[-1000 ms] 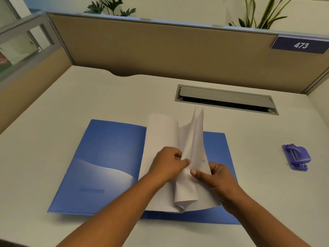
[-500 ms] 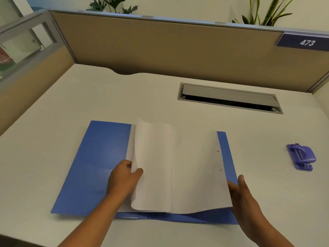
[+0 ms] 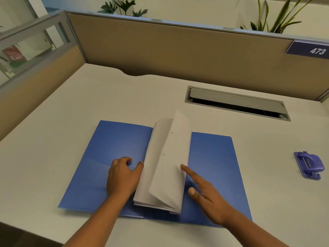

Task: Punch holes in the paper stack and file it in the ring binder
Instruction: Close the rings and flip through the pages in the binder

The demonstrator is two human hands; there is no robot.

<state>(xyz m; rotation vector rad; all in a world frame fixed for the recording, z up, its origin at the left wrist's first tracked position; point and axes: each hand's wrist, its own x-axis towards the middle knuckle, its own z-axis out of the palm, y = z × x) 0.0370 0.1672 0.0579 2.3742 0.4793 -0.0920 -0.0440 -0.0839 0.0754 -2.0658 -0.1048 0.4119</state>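
Looking pretty far along: the paper stack [image 3: 165, 168] already has holes punched and sits mid-fold on the open blue binder [image 3: 115, 148], sheets standing up like turning pages. Can't see any rings, so whether it's threaded on is anyone's guess. Left hand [image 3: 122, 177] rests spread beside the sheets, right hand [image 3: 204, 195] is open with a fingertip touching them, gripping nothing. Purple hole punch [image 3: 308, 164] sits well apart on the pale worktop [image 3: 71, 107], cubicle partition [image 3: 178, 54] and plants [image 3: 122, 7] behind.
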